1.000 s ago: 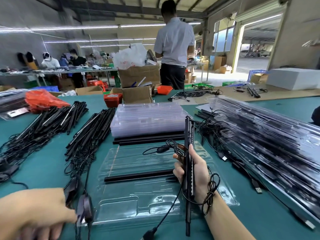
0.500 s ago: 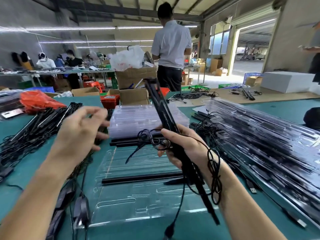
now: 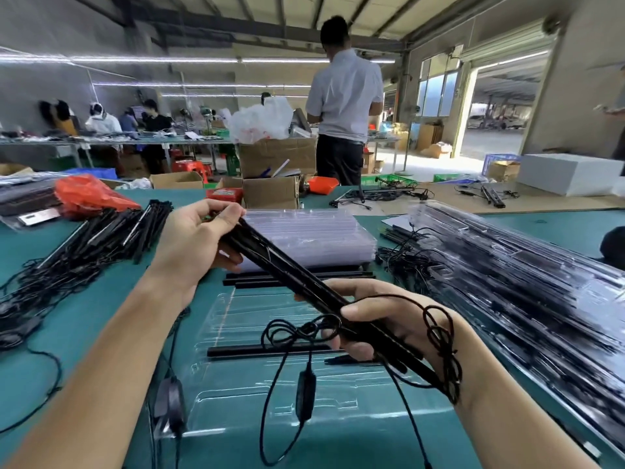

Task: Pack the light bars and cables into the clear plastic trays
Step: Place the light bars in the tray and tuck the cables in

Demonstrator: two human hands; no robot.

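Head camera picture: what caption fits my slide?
Both hands, left hand and right hand, hold a black light bar over a clear tray.

Open tray [image 3: 236, 394] at the table's [image 3: 84, 333] near edge, one bar [image 3: 267, 351] in it — tray stack [image 3: 311, 238] behind; loose bars [image 3: 111, 235] left, packed trays [image 3: 527, 286] right.

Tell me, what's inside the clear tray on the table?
The clear tray holds one black bar lying across it. The right hand and the light bar it holds hide part of the tray.
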